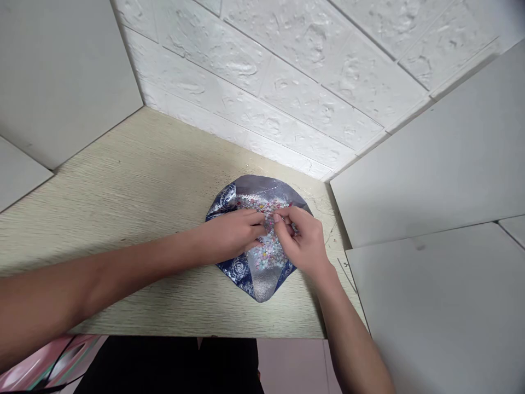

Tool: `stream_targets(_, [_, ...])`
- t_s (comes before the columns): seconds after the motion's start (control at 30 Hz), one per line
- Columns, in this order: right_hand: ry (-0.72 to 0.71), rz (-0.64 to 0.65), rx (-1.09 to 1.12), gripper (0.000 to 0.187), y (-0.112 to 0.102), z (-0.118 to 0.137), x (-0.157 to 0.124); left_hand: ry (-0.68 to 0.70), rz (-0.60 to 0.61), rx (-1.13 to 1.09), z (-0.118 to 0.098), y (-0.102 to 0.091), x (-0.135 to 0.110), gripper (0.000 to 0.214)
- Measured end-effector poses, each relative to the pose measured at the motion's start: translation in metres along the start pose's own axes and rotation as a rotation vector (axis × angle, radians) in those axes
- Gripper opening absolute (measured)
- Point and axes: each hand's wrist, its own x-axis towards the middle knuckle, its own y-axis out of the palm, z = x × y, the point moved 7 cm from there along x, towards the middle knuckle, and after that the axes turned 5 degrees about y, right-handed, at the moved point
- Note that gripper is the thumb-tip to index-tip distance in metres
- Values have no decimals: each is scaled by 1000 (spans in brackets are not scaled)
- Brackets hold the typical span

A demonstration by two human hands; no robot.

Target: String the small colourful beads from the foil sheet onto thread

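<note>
A silver and navy patterned piece of shiny sheet material (264,284) lies spread on the tabletop, its edges slightly raised. Many small mixed-colour beads (266,254) are heaped in its middle, mostly white and pink with a few red and yellow ones. From the left, my left hand (235,232) reaches over the beads with its fingers drawn together. Opposite it, my right hand (302,236) has thumb and forefinger pinched just above the heap. The fingertips of both hands nearly meet. Whatever is between them is too small to make out.
The pale wood-grain table (123,180) ends at a white brick-patterned wall (246,71). White panels stand on the left (61,71) and right (430,153). Thin wire-like strands (346,273) lie by the right panel. A pink object (45,364) is below the table's front edge.
</note>
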Motion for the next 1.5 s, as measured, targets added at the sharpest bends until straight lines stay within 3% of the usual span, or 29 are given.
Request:
stream_targets(0.2, [-1,6,-1,13,0,1,0,-25,-14,-34,3,2,-2,19])
stream_targets(0.63, [-22,12,-11,12,1,2,0,57,-25,49,-4,-2,0,25])
stream_targets(0.9, [-59,-146,-19,9,-13,5,-4,-189,-296,-555,18,-24,-1,17])
stream_targets(1.17, [-227,-329,-5,32,-26,16,-8,-514,-409,-1128,37,-23,-4,16])
stream_targets(1.33, [-266,-338,-6,36,-26,19,-10,-566,-443,-1288,38,-16,-6,15])
stream_targets(1.5, [-240,-335,-8,28,-27,20,-10,-572,-449,-1314,39,-14,-7,14])
